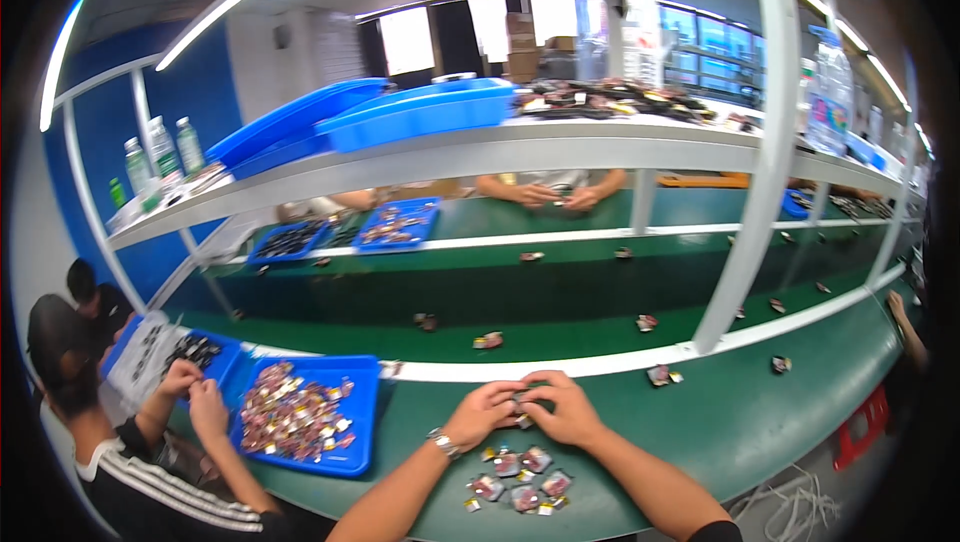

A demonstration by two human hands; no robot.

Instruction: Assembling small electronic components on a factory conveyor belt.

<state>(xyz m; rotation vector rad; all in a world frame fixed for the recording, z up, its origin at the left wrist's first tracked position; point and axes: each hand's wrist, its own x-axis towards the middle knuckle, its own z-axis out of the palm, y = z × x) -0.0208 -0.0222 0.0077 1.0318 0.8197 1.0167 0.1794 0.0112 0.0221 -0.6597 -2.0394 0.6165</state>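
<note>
My left hand (484,412) and my right hand (563,410) meet above the green bench, fingertips pinched together. Between them is a small dark electronic part (522,420) with a pale tab, mostly covered by the fingers. Just below, close to me, lies a cluster of several similar parts (524,482), grey and reddish with yellow-white tabs. A metal-banded watch (443,443) circles my left wrist. To the left stands a blue tray (361,432) heaped with many small reddish and yellow-white parts.
A co-worker (130,442) handles something beside another blue tray (232,362) of black parts at left. Loose parts (488,341) dot the green belt beyond a white rail (480,372). A white post (745,242) and overhead shelf (560,149) stand ahead, with another person's hands (560,196) beneath.
</note>
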